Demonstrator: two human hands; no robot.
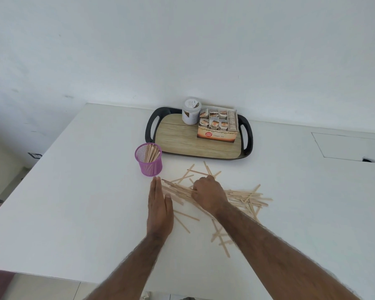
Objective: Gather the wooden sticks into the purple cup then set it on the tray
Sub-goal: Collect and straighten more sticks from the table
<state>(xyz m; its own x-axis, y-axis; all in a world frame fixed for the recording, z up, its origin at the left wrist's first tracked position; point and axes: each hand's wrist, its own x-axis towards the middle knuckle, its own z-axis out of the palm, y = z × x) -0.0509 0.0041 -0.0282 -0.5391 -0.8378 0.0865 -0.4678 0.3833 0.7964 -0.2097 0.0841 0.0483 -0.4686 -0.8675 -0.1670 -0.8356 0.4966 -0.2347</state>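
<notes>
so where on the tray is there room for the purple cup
On the tray the left half and front strip are bare, bordered by its left handle, the jar and the tea box. Its back right is crowded. On the table before it, loose sticks lie scattered.

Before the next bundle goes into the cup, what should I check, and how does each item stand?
1. Right hand has a grip on the wooden sticks: ok, fingers curled over a bundle.
2. Left hand bracing the bundle's ends: ok, fingers straight, hand edge-on beside the pile.
3. Purple cup upright and within reach: ok, partly filled, just beyond the left fingertips.
4. All sticks gathered: not ok, many lie loose on the table.
5. Tray has room for the cup: ok, bare beside the jar and tea box.
6. Bundle clear of the table: cannot tell.
</notes>
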